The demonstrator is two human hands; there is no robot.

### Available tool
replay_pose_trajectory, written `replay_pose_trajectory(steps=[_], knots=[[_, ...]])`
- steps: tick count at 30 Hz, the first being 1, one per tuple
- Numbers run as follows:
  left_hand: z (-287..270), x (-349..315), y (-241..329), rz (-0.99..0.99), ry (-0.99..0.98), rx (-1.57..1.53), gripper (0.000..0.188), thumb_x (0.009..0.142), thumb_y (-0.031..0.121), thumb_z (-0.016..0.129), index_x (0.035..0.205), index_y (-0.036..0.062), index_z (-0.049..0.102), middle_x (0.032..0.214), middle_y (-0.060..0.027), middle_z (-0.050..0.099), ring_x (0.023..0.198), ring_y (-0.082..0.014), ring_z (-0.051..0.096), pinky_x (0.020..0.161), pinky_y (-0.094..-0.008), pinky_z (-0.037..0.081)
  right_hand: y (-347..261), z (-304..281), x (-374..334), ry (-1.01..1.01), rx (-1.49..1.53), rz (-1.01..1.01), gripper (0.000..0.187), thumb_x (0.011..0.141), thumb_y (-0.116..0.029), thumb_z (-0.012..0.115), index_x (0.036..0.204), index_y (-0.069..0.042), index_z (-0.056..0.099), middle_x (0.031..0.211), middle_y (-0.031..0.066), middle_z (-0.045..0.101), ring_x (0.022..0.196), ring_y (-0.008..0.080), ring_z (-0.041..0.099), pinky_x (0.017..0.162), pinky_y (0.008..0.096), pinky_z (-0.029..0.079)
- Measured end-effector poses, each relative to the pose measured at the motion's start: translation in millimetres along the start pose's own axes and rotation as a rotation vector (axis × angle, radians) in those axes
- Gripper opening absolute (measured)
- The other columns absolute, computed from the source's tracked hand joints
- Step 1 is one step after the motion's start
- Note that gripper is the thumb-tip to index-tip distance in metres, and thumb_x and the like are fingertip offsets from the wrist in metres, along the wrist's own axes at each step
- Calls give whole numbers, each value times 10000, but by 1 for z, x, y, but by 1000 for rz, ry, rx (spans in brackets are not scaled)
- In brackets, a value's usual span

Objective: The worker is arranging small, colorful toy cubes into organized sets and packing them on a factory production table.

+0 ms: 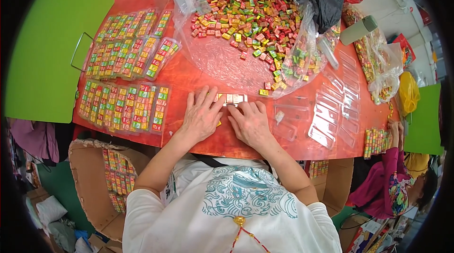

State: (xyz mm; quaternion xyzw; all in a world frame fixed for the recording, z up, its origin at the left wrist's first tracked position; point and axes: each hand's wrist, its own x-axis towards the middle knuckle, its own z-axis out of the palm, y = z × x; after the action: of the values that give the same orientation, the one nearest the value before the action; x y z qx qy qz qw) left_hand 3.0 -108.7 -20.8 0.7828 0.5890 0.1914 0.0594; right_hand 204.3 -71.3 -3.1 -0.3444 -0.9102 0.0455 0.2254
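On the glossy red tabletop (pixel 222 148), clear plastic packs filled with small red, yellow and green boxes (pixel 130 106) lie in rows at left, and next comes the left hand (pixel 202 115), fingers extended over the left end of a narrow, shallow tray (pixel 245 97) holding a few small blocks (pixel 230 98). The tray lies between both hands, below a loose heap of multicoloured little boxes (pixel 250 14); the right hand (pixel 251 123) bends its fingers at the near edge, though whether either hand grips it cannot be told. Farther right lie transparent moulded plastic trays (pixel 325 116).
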Motion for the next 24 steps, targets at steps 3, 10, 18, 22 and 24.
replay_pose_trajectory(steps=[3,10,18,22,24], knots=[[-4,0,1,11,24,34,534,904,215,685,1407,88,559,1490,-194,472,1394,-403,409,1094,-584,307,1,1,-1,-5,-17,-1,289,850,-185,739,1121,-102,678,982,71,591,910,248,584,923,432,414],[-7,2,-8,16,45,-28,481,918,207,660,1371,72,575,1474,-193,482,1363,-395,439,1075,-578,340,1,-6,0,13,98,27,281,862,-206,736,1110,-91,672,970,86,591,913,260,586,910,429,413],[-14,10,-23,-102,218,-474,377,964,127,567,1328,29,591,1385,-185,548,1306,-354,504,1067,-484,378,-35,10,6,-48,68,-99,338,840,-229,736,1098,-42,623,908,98,552,877,267,573,884,418,414],[-17,16,-9,-19,211,-315,360,965,123,564,1313,44,609,1375,-169,555,1298,-340,510,1065,-478,379,-32,17,3,-34,21,-104,236,840,-155,693,1037,-51,613,884,97,530,854,268,563,851,414,414],[-9,19,-6,12,214,-297,385,934,111,590,1316,73,616,1369,-166,557,1293,-342,512,1060,-483,379,-31,15,1,-18,7,-102,200,839,-135,680,1009,-55,612,878,98,524,846,270,560,840,415,413]])
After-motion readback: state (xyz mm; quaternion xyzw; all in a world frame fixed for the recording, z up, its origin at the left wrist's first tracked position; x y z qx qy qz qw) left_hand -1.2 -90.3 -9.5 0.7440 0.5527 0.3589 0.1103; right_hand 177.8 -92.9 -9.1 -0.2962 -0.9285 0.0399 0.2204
